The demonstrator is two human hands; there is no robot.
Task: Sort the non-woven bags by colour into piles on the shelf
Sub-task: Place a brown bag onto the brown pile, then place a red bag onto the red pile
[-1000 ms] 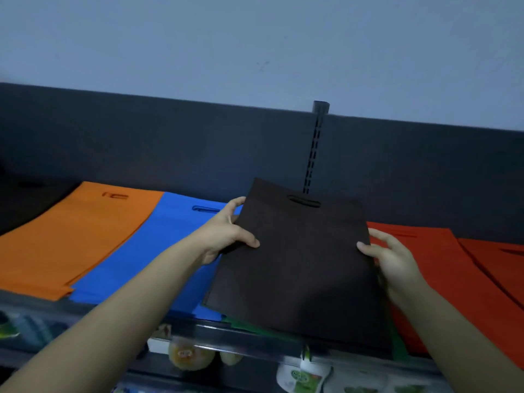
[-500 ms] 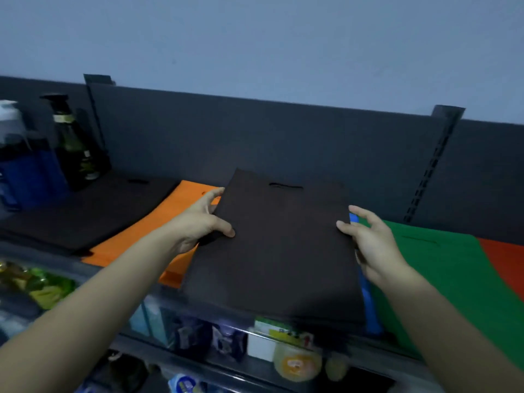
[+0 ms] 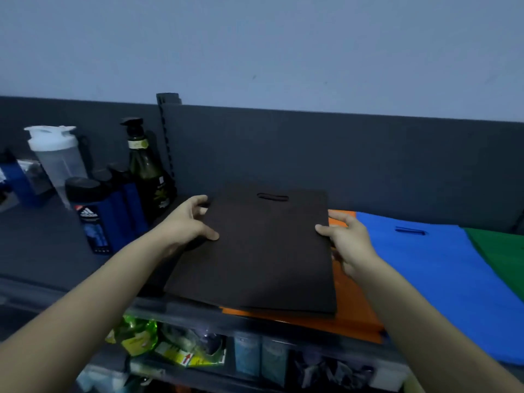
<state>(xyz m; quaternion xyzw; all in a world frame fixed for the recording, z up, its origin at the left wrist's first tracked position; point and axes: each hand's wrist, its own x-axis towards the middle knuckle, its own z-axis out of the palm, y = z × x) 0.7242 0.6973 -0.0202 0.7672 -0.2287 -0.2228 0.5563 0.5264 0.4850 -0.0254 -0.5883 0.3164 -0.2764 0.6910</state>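
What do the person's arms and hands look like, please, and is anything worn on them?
The left hand and right hand are bare, with no gloves, rings or wristbands showing. The left forearm and right forearm are uncovered to the picture's edge, so no sleeve, watch or marking is visible.

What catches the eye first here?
A dark bag at centre, gripped at its sides by the left hand and the right hand. To its right lie an orange bag, partly under it, a blue bag, then a green bag. Bottles stand on the left.
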